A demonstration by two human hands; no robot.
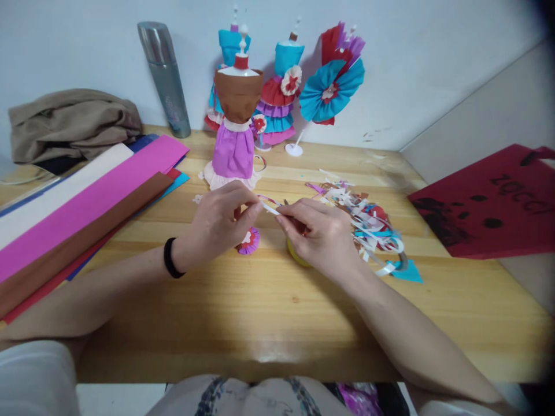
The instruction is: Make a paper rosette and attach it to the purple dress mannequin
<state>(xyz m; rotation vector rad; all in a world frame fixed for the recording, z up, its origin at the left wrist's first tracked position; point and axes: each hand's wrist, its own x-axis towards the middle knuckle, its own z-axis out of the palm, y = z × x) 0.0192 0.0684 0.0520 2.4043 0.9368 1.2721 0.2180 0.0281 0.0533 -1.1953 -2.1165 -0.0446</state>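
Observation:
My left hand, with a black band at its wrist, is closed in a pinch on one end of a narrow white strip. The strip's other end sits between the thumb and fingers of my right hand. Both hands are raised over the table, close together. Partly hidden under my right hand is a yellow thing whose kind I cannot make out. A purple pleated paper rosette lies beside my left hand. Just behind the hands stands a small dress form in a brown top and purple skirt.
More decorated dress forms and a blue paper fan rosette stand along the wall. Coloured paper sheets, a brown cloth and a bottle are left. Scraps and a red bag are right.

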